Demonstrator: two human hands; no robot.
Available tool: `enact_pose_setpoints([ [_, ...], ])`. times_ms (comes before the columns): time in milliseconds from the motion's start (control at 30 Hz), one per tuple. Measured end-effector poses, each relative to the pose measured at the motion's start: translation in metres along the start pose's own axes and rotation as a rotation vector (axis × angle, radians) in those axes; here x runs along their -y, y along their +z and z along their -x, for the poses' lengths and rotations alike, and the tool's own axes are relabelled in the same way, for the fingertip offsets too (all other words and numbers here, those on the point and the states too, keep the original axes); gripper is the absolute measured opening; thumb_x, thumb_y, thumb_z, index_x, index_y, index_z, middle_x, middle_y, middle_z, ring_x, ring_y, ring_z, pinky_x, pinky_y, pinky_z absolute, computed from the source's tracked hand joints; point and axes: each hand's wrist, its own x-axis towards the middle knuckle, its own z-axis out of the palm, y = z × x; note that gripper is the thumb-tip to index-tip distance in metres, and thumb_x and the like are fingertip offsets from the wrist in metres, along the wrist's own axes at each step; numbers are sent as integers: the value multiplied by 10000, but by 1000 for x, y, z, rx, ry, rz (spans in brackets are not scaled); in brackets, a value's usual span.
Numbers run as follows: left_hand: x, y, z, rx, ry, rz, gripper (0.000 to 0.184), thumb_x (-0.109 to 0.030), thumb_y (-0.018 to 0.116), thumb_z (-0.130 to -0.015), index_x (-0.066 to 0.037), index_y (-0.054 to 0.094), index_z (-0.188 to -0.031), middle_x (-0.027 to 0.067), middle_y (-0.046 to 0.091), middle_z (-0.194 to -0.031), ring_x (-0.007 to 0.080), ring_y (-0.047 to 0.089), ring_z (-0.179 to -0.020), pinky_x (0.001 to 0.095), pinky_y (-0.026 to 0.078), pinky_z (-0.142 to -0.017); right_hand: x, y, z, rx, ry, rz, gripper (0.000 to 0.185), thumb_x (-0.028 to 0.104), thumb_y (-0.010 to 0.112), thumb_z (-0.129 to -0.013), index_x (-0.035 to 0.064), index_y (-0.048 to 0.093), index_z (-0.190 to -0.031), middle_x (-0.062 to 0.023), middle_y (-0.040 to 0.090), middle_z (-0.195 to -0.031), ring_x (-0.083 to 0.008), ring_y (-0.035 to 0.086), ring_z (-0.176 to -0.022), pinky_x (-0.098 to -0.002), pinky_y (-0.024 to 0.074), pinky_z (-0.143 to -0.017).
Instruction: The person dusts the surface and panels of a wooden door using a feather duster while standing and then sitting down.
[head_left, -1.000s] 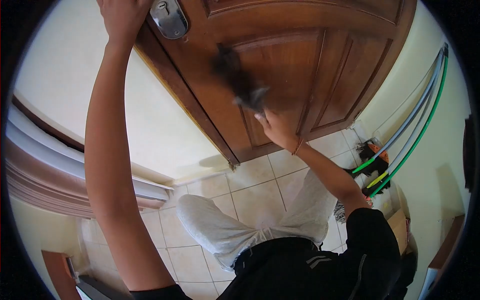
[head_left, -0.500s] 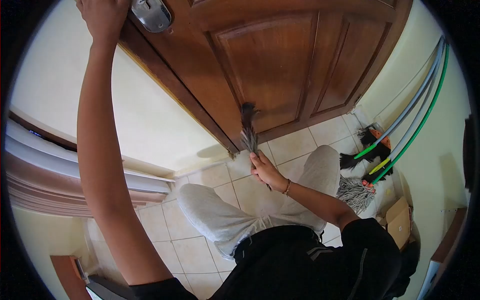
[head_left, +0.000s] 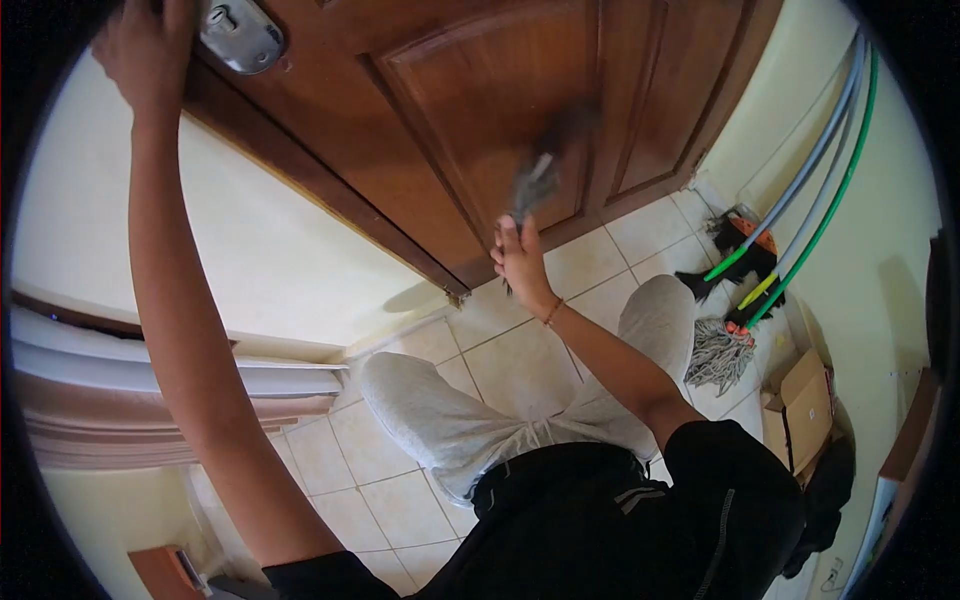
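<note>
My right hand [head_left: 522,262] is closed round the handle of a dark feather duster [head_left: 537,185]. The duster's feathers are smeared by motion against the lower panel of a brown wooden door [head_left: 490,90]. At the upper left my left hand [head_left: 150,55] is raised to the door's frame, beside a metal lock plate [head_left: 243,38]. Its fingers look stretched out, partly cut off by the top of the view.
Brushes with green and blue-grey poles [head_left: 840,190] lean on the right wall, a grey string mop head [head_left: 722,357] below them. An open cardboard box [head_left: 803,415] stands nearby. A pinkish curtain [head_left: 130,410] hangs at left. Pale tiles [head_left: 510,365] cover the floor.
The feather duster has swung up and to the right across the door panel, with my right hand rising a little. My left hand stays by the lock while the view has shifted.
</note>
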Motion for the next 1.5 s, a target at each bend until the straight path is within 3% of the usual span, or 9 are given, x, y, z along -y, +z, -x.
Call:
enact_pose_setpoints([
  [33, -1, -1, -2, 10, 6, -17, 629, -552, 236, -1098, -60, 622, -1163, 305, 433, -1525, 453, 402, -1423, 674, 397, -1078, -12, 0, -16, 2, -303, 279, 246, 404, 491, -1106, 158, 482, -1097, 46, 459, -808, -50, 444, -623, -214, 366, -495],
  [133, -1, -8, 1, 31, -6, 2, 617, -538, 253, -1098, -53, 607, -1244, 316, 415, -1537, 458, 383, -1441, 671, 381, -1093, -25, 9, -31, 8, -3, 70, 362, 421, 505, -1097, 67, 466, -1163, 11, 489, -798, -87, 466, -601, -261, 425, -520],
  [233, 15, -9, 13, -72, -28, -155, 380, -399, 607, -1009, -109, 713, -1231, 179, 680, -1271, 389, 576, -1244, 518, 398, -1078, -29, 18, -25, -7, -28, 168, 360, 428, 504, -1094, 69, 484, -1111, 4, 502, -745, -107, 502, -566, -282, 444, -511],
  [300, 19, -6, 16, -170, -24, -110, 473, -498, 587, -996, -122, 710, -1256, 177, 672, -1304, 394, 569, -1268, 528, 375, -1104, -35, 18, -25, 48, -297, 418, 347, 424, 502, -1094, 87, 465, -1021, -2, 512, -724, -103, 543, -577, -285, 436, -479],
  [500, 3, -6, 15, -229, -103, -18, 470, -490, 597, -998, -139, 705, -1292, 138, 649, -1374, 375, 552, -1316, 516, 350, -1143, -22, 4, -27, 65, -2, 212, 326, 370, 513, -1096, 57, 482, -1183, -15, 549, -764, -153, 553, -595, -332, 467, -538],
  [567, 3, -7, 14, -233, -70, -16, 448, -463, 602, -1003, -136, 705, -1291, 126, 636, -1405, 365, 544, -1337, 509, 350, -1147, -7, 7, -27, 0, -677, 549, 347, 366, 512, -1098, 64, 464, -1260, -7, 541, -774, -139, 528, -581, -319, 455, -520],
  [733, -1, 0, 10, -201, -59, 1, 390, -396, 601, -1020, -157, 701, -1312, 80, 613, -1455, 332, 533, -1362, 474, 350, -1154, 96, 17, 39, 649, 154, 215, 377, 379, 515, -1101, 109, 464, -1360, 31, 507, -791, -46, 417, -529, -222, 349, -431],
  [900, -7, -2, 12, -154, -79, -31, 367, -370, 594, -1028, -150, 702, -1302, 65, 605, -1469, 310, 527, -1372, 463, 354, -1151, 166, 29, 66, 489, 294, -140, 289, 445, 443, -1113, 173, 535, -1149, 67, 342, -683, -20, 202, -461, -233, 138, -400],
  [1500, -12, 13, 14, -200, -148, 53, 301, -320, 610, -1009, -169, 723, -1243, 38, 609, -1466, 299, 503, -1394, 476, 291, -1179, 222, 12, 64, 514, 303, -250, 290, 455, 453, -1107, 181, 538, -1068, 105, 281, -639, -9, 162, -453, -207, 115, -379],
])
